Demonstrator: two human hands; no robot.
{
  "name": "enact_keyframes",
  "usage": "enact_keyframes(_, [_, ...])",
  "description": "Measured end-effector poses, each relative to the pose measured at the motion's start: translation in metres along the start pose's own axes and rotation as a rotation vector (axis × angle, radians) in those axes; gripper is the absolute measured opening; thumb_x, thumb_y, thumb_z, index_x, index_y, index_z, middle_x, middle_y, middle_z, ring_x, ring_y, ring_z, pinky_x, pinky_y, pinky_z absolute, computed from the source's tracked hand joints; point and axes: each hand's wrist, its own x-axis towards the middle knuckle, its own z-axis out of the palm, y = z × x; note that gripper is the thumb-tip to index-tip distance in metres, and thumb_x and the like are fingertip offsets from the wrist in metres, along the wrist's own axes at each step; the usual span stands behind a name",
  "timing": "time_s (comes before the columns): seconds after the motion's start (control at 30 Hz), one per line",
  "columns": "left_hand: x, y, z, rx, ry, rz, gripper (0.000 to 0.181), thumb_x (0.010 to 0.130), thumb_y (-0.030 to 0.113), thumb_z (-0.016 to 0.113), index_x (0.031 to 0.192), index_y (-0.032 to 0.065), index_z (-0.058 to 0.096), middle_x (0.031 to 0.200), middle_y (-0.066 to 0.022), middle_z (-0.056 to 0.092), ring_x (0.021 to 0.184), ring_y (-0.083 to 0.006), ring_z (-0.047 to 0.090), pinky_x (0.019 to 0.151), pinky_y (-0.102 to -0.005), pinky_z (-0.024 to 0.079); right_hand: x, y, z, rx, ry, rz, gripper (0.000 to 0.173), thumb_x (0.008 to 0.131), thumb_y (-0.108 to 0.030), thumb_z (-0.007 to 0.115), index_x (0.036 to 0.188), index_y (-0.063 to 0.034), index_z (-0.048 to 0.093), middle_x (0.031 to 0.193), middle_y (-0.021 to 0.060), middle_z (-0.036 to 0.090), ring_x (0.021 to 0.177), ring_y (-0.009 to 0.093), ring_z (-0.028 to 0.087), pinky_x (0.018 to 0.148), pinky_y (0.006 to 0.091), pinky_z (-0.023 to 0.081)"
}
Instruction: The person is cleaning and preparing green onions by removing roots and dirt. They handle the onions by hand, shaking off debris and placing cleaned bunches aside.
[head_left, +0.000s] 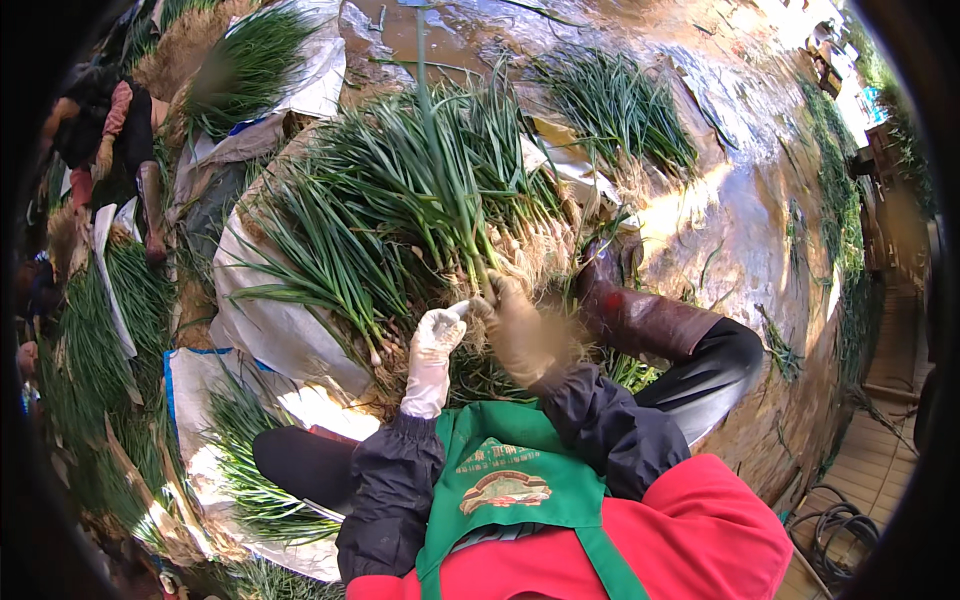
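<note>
My right hand (517, 330), in a brown-stained glove, is closed round the lower stems of a few long green garlic plants (466, 225), whose leaves point away from me. Close on its left, my left hand (435, 337), in a pale glove, has its fingertips bent together near the stem bases and roots; whether it grips a root or leaf strip I cannot tell. Beyond both hands lies a broad heap of green garlic plants (375, 165) on pale woven sheeting (262, 307). Pale bulbs with stringy roots (536, 247) show along its right side.
More green bunches lie at the upper right (615, 105), upper left (247, 67) and lower left (255, 465). A co-worker's arm and boot (152, 202) are at the left. Wet muddy ground (757, 232) spreads right, with a coiled black hose (840, 529) at the lower right.
</note>
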Motion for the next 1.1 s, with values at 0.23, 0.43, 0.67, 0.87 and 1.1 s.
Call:
enact_keyframes(0.23, [-0.019,0.003,-0.014,0.011,0.217,0.170,0.024,0.085,0.001,0.049,0.105,0.0097,0.039,0.104,-0.0157,0.058,0.074,-0.0158,0.060,0.050,-0.0176,0.046,-0.017,0.038,-0.015,-0.080,0.150,-0.193,0.011,0.082,-0.015,0.055,0.087,-0.0059,0.059,0.077,0.0130,0.057,0.071,0.028,0.055,0.065,0.0357,0.044])
enact_keyframes(0.43, [-0.088,0.001,-0.034,-0.007,0.197,0.103,0.055,0.084,-0.001,0.050,0.133,0.0137,0.028,0.101,-0.0120,0.057,0.076,-0.0132,0.058,0.057,-0.0179,0.047,0.027,0.064,-0.023,-0.213,-0.217,0.151,0.024,0.074,-0.025,0.064,0.087,-0.0057,0.062,0.076,0.0150,0.061,0.072,0.029,0.059,0.066,0.0365,0.045])
enact_keyframes(0.67, [-0.079,-0.010,-0.016,0.006,0.160,0.045,0.038,0.087,0.009,0.050,0.123,0.0075,0.038,0.105,-0.0109,0.058,0.066,-0.0060,0.052,0.043,-0.0136,0.039,-0.023,0.036,-0.017,0.119,-0.171,-0.011,0.014,0.074,-0.009,0.061,0.088,-0.0043,0.063,0.070,0.0105,0.063,0.063,0.018,0.061,0.060,0.0270,0.047])
enact_keyframes(0.87, [-0.009,-0.002,0.010,0.491,0.140,-0.079,0.031,0.077,0.013,0.066,0.096,0.0042,0.044,0.082,-0.0050,0.059,0.061,-0.0081,0.051,0.047,-0.0201,0.040,-0.072,0.031,-0.019,0.389,-0.424,0.141,0.015,0.075,-0.006,0.062,0.089,-0.0002,0.062,0.075,0.0049,0.061,0.071,0.007,0.052,0.066,0.0239,0.045])
enact_keyframes(1.1, [0.003,-0.014,-0.015,0.217,-0.066,-0.168,0.026,0.077,-0.002,0.058,0.102,0.0011,0.052,0.085,-0.0071,0.060,0.069,-0.0123,0.057,0.056,-0.0250,0.047,-0.059,0.108,0.030,0.709,-0.356,0.395,0.051,0.078,-0.015,0.065,0.121,-0.0006,0.041,0.111,0.0076,0.052,0.094,0.016,0.052,0.077,0.0274,0.044])
